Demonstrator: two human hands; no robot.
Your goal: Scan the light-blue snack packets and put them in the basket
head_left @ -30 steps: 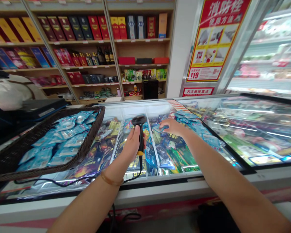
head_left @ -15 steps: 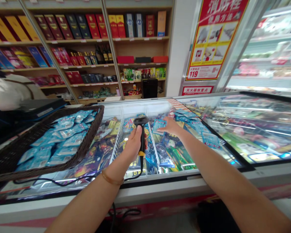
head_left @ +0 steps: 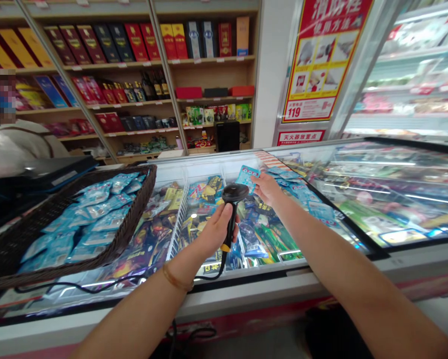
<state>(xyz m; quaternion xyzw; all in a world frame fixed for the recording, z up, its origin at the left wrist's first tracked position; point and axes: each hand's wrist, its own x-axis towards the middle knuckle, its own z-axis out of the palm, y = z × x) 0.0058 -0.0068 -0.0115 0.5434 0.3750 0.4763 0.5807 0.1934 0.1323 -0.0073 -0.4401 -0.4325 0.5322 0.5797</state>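
Note:
My left hand (head_left: pixel 218 227) is wrapped round the handle of a black barcode scanner (head_left: pixel 231 212), its head pointing away from me. A cord runs from the yellow-tipped handle to the left. Just beyond the scanner head, my right hand (head_left: pixel 267 188) grips a small light-blue packet (head_left: pixel 247 175) by its right edge, holding it up over the freezer. The scanner head hides the packet's lower part. To the right, more blue packets (head_left: pixel 302 192) lie on the freezer's glass. On the left, a dark wicker basket (head_left: pixel 134 219) holds several similar blue packets (head_left: pixel 104 199).
A chest freezer (head_left: pixel 254 286) with wire dividers and wrapped goods inside stretches before me. Its glass lid (head_left: pixel 388 194) lies at right. Shelves of boxes (head_left: pixel 130 45) stand behind. A person (head_left: pixel 25 142) is at far left beside a dark device (head_left: pixel 59 172).
My right hand has lifted the blue packet and tilted it upright. My left hand has brought the scanner right, close to the packet. The view has shifted slightly.

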